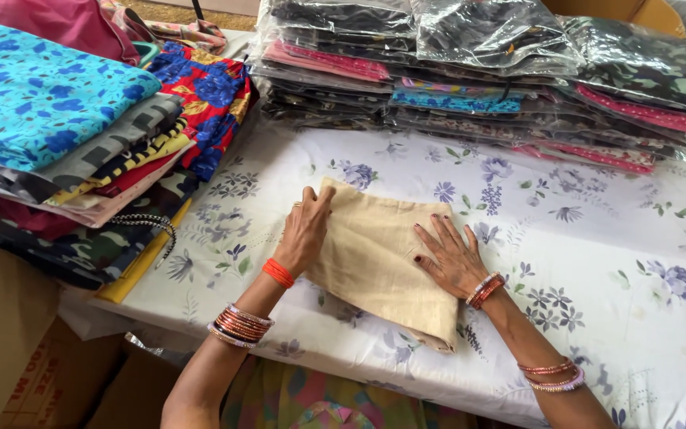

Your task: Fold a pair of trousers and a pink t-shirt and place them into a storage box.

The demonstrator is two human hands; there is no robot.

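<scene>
A: Beige folded cloth (375, 262) at the near middle of the floral table sheet (597, 262). Left hand (305, 232) pinching its upper left corner, thumb and fingers closed on the edge. Right hand (452, 258) spread flat on its right side, fingers wide apart, gripping nothing.

B: Risks?

A: Likely slipping of the fold if pulled at the corner while pressed only lightly. Also creasing along the loose lower edge, hanging just over the sheet's front. Stack of folded printed fabrics (65, 135) left of the cloth, bagged garments (486, 71) behind it, well apart.
</scene>
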